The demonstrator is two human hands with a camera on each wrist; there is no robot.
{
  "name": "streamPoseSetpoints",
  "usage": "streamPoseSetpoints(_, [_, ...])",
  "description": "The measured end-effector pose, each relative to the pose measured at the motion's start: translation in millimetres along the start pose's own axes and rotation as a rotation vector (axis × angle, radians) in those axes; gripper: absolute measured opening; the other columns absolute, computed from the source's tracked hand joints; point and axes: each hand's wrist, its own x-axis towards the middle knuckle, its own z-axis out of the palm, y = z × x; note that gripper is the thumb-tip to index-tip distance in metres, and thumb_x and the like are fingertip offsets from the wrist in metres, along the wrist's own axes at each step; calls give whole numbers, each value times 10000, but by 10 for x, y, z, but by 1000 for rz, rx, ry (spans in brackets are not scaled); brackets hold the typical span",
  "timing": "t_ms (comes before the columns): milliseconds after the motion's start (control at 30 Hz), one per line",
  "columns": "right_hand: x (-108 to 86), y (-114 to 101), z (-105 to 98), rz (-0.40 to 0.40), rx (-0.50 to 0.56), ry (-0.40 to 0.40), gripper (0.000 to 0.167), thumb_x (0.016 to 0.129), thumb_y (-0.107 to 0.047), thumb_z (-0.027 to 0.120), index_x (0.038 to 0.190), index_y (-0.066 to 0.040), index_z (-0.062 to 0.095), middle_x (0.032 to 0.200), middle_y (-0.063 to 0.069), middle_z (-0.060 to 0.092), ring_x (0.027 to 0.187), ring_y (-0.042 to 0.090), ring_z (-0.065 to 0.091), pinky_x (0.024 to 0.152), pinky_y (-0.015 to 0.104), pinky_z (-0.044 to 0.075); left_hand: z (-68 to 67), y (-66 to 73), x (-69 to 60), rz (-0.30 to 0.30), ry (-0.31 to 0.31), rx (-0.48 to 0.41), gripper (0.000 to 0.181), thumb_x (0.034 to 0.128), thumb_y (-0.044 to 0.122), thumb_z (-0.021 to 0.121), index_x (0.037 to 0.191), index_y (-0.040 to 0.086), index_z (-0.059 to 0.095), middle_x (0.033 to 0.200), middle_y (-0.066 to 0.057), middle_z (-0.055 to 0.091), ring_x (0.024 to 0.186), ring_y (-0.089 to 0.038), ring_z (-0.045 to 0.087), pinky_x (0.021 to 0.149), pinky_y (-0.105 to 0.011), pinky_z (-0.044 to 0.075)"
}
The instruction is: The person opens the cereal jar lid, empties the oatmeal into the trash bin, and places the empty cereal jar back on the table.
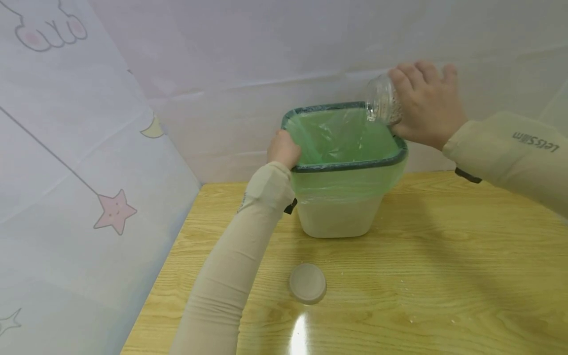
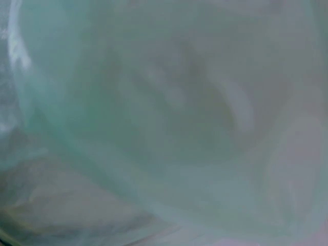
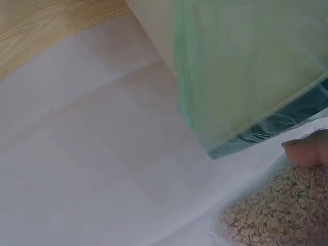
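A pale trash can (image 1: 339,217) with a dark rim stands at the back of the table, lined with a thin green garbage bag (image 1: 350,183) folded over its rim. My left hand (image 1: 283,149) grips the left side of the bagged rim. Blurred green plastic (image 2: 169,133) fills the left wrist view. Above the can's right side, my right hand (image 1: 428,103) holds a clear jar (image 1: 379,100) tipped sideways, its mouth toward the opening. Oat-like flakes (image 3: 279,215) lie inside the jar in the right wrist view, where my thumb (image 3: 307,149) shows against it.
A round beige lid (image 1: 307,282) lies on the wooden table (image 1: 377,305) in front of the can. A few small pale crumbs are scattered to its right. White printed sheeting (image 1: 239,59) hangs behind and to the left.
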Motion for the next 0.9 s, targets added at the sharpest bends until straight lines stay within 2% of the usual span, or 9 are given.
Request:
streamPoseSetpoints(167, [2,4,3,-17,-14,1,913,607,-177,820,1364,67,374,1305,322,449,1215,498,375,950,701,280,4,0,0,-5,-4,-13,534,980,29,464,1461,-96,270,1186,-216,571,831,-262,543,750,-357,501])
streamPoseSetpoints(400, [7,17,29,-81,-34,26,904,571,-123,833,1341,68,400,1287,313,469,1211,503,390,983,726,244,6,5,-11,-10,-8,-30,556,977,20,463,1478,-89,248,1204,-216,569,812,-249,535,744,-344,502])
streamPoseSetpoints(567, [10,24,38,-107,-50,24,905,549,-90,828,1333,69,406,1279,309,472,1199,505,393,962,739,254,7,-2,-9,-14,-10,-42,557,977,23,467,1476,-88,248,1231,-224,556,859,-272,554,779,-356,510])
streamPoseSetpoints(700, [9,28,40,-111,-57,11,911,556,-90,826,1343,71,395,1297,310,459,1216,507,379,979,743,234,4,-5,-11,-16,-7,-42,559,976,30,476,1474,-90,251,1253,-229,548,885,-282,560,804,-366,511])
streamPoseSetpoints(900, [10,32,26,-100,-49,3,962,554,-154,870,1353,77,387,1307,318,448,1229,514,368,1001,742,199,3,-2,-16,-12,-12,-35,571,985,31,466,1490,-83,225,1286,-231,534,786,-237,520,725,-339,497])
